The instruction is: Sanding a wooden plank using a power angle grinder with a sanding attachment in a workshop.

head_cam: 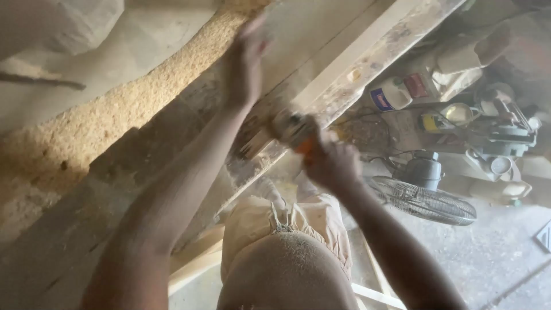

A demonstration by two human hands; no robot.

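Pressing flat on the long wooden board (321,69), my left hand (245,60) lies open-palmed at twelve o'clock. Toward three o'clock, my right hand (330,163) clenches an orange power tool (295,135) against the board's near edge. Farther right stands a floor fan (425,198).

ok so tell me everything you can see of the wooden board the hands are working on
The wooden board is a long, pale plank lying flat on a dusty workbench, running diagonally from the picture's middle to its top right edge. Its face looks rough, stained and coated with sawdust. The left hand presses flat on it further up, while the right hand holds a blurred orange power tool against its near end. A ridge of sawdust lies beside it.
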